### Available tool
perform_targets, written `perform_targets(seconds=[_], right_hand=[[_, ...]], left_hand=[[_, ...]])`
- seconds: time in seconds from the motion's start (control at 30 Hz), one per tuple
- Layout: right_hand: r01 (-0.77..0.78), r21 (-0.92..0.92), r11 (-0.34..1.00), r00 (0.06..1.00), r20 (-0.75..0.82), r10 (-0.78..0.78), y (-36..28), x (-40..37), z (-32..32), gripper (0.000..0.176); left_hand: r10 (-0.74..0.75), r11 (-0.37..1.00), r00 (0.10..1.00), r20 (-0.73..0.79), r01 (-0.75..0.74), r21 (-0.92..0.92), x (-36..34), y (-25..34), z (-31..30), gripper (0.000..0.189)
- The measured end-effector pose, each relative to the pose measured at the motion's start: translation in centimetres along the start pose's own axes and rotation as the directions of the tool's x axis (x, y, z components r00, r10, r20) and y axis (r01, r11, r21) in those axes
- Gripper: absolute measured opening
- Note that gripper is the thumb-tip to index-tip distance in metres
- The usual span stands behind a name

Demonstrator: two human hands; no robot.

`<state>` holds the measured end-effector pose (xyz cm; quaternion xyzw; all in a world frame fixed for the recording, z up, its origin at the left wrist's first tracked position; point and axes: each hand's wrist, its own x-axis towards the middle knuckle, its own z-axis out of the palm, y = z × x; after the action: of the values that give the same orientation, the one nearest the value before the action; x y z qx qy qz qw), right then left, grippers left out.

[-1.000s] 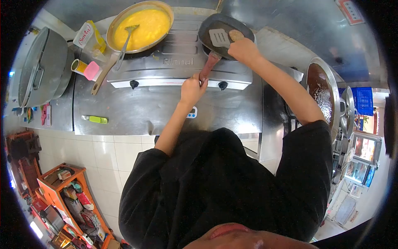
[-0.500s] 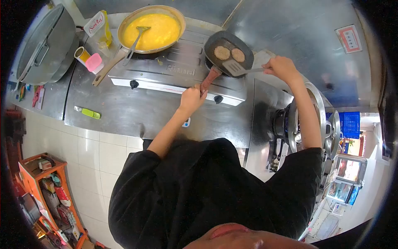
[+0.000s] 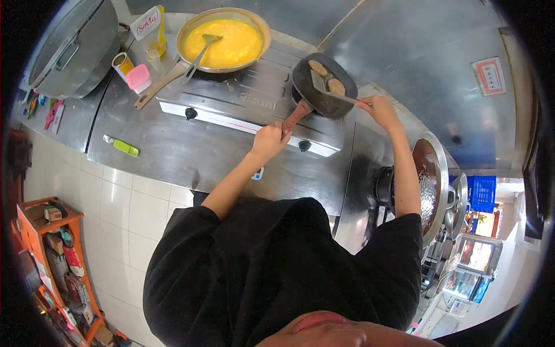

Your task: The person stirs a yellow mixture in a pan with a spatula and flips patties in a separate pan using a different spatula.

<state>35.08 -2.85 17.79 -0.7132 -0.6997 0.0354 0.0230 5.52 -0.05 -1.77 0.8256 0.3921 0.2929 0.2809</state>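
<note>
My left hand (image 3: 270, 142) is wrapped round the brown handle (image 3: 297, 114) of a dark, rounded-square frying pan (image 3: 332, 107) on the right burner. In my right hand (image 3: 380, 111) is a grey spatula (image 3: 321, 84), reaching into the pan from the right with its blade tilted up. Two browned patties lie at the blade: one patty (image 3: 317, 67) by its far end, the other patty (image 3: 336, 87) just beside it. The pan sits on a silver gas stove (image 3: 254, 99).
On the left burner a wide pan (image 3: 266, 36) holds yellow liquid and a slotted turner (image 3: 199, 58). Left of it stand a pouch (image 3: 149, 26), a pink container (image 3: 138, 77) and a large metal pot (image 3: 72, 55). A green-handled tool (image 3: 125, 147) lies on the counter. A large wok (image 3: 430, 173) stands right.
The spatula has moved further into the pan and its blade has turned from flat to edge-on. The patties have shifted toward the pan's far side. My left hand stays on the handle.
</note>
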Motion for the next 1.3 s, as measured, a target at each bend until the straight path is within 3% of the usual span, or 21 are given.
perform_targets(seconds=[0.03, 0.1, 0.23, 0.3, 0.43, 0.5, 0.8, 0.93, 1.0, 1.13, 1.3], right_hand=[[0.013, -0.005, 1.0, 1.0, 0.01, -0.013, 0.0, 0.1, -0.6, 0.034], [-0.295, 0.045, 0.955, 0.941, 0.19, 0.281, -0.2, 0.5, -2.2, 0.036], [-0.287, 0.026, 0.957, 0.941, 0.195, 0.277, 0.9, 0.9, -3.3, 0.036], [-0.303, -0.053, 0.952, 0.933, 0.186, 0.307, 0.7, 1.1, -4.0, 0.034], [-0.135, -0.103, 0.986, 0.971, 0.184, 0.152, -1.0, 1.2, -4.3, 0.032], [-0.012, -0.228, 0.974, 0.98, 0.192, 0.057, -2.8, 2.0, -4.0, 0.029], [-0.073, -0.248, 0.966, 0.988, 0.116, 0.104, -1.7, 7.7, -0.7, 0.028], [0.041, -0.107, 0.993, 0.997, 0.065, -0.034, 0.3, 7.1, -2.6, 0.034], [-0.26, -0.013, 0.966, 0.925, 0.282, 0.253, 0.7, 7.1, -4.6, 0.041], [-0.263, 0.048, 0.964, 0.912, 0.339, 0.232, 1.9, 6.8, -6.2, 0.044], [-0.353, 0.122, 0.928, 0.885, 0.365, 0.289, 3.8, 6.6, -6.9, 0.037]], left_hand=[[-0.014, 1.0, 1.0, -0.008, 0.014, -0.005, 0.0, 0.0, 0.0, 0.036], [-0.006, 1.0, 1.0, -0.018, 0.006, -0.023, -0.1, -0.1, -0.1, 0.035], [-0.055, 0.998, 0.998, -0.028, 0.054, -0.025, -0.2, -0.2, -0.1, 0.034], [-0.012, 0.999, 0.999, -0.041, 0.01, -0.03, -0.2, -0.4, 0.0, 0.034], [-0.018, 0.999, 0.999, -0.043, 0.016, -0.045, -0.1, -0.4, 0.1, 0.035], [-0.036, 0.999, 0.999, -0.022, 0.036, -0.026, -0.2, -0.2, -0.1, 0.034], [-0.018, 1.0, 0.999, -0.027, 0.018, -0.025, -0.2, -0.3, 0.1, 0.035], [-0.033, 0.999, 0.998, -0.044, 0.032, -0.019, -0.2, -0.1, -0.3, 0.035], [-0.03, 0.999, 1.0, -0.007, 0.03, -0.012, -0.3, -0.1, -0.5, 0.035], [0.003, 0.999, 0.997, -0.08, -0.006, -0.033, -0.4, -0.6, 0.1, 0.035], [-0.002, 1.0, 0.998, -0.068, 0.001, -0.019, -0.4, -0.5, -0.2, 0.035]])
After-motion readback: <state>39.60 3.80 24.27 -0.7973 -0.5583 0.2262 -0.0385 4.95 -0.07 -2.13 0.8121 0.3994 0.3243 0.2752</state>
